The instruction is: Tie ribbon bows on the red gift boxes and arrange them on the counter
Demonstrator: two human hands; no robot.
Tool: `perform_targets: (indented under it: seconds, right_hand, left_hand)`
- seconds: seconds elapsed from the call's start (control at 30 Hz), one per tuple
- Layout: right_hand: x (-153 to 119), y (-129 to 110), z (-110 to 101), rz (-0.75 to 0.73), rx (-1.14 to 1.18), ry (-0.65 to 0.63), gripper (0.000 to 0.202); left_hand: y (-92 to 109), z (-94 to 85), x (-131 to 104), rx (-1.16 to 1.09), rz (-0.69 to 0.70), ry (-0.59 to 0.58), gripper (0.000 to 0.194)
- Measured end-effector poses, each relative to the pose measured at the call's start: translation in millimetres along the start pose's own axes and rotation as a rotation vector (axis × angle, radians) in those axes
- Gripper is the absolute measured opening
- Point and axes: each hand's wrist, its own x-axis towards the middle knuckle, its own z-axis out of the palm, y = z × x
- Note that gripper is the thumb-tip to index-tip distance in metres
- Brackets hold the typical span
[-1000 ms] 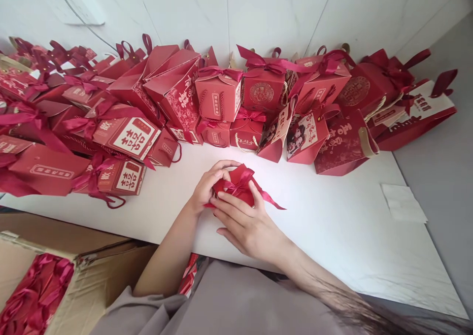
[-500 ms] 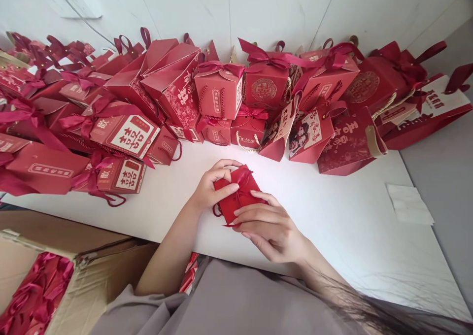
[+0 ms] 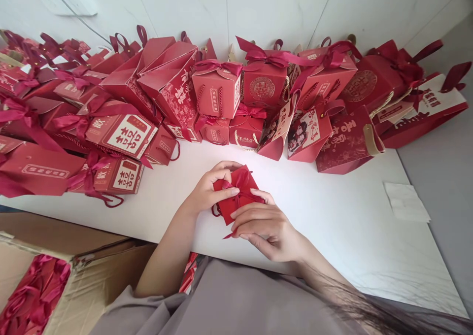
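Note:
A small red box (image 3: pixel 228 208) with a dark red cord handle is between my hands over the white table (image 3: pixel 332 226). A red ribbon (image 3: pixel 242 181) is tied in a bow across its top. My left hand (image 3: pixel 213 187) grips the box from the left, its thumb pressed on the ribbon's knot. On the right, my right hand (image 3: pixel 264 222) has its upper fingers against the box, while its lower fingers pinch a ribbon tail whose pointed end sticks out to the left.
Red gift boxes with ribbons (image 3: pixel 218 91) stand in rows along the wall and pile up at the left. An open cardboard box (image 3: pixel 99 281) of red items is at lower left. A white tissue (image 3: pixel 406 202) lies at right.
The ribbon tail in my right hand has moved slightly down, away from the box's edge. The loop near my left thumb looks fuller. The view has shifted slightly.

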Motion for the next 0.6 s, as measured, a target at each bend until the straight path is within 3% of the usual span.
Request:
perform_targets:
  seconds: [0.37,0.5,0.6]
  right_hand:
    - [0.1,-1.2,-7.8,-0.01,0.053,-0.167,0.016]
    - [0.6,-3.3,-7.5,-0.01,0.083,-0.168,0.015]
    - [0.7,-3.1,-12.2,-0.032,0.186,-0.102,0.028]
  left_hand:
    - [0.7,2.6,-0.2,0.034,0.006,0.027,0.029]
    - [1.4,0.4,-0.4,0.031,0.024,0.019,0.027]
    - [-0.9,-2.0,0.5,-0.056,0.015,-0.011,0.026]
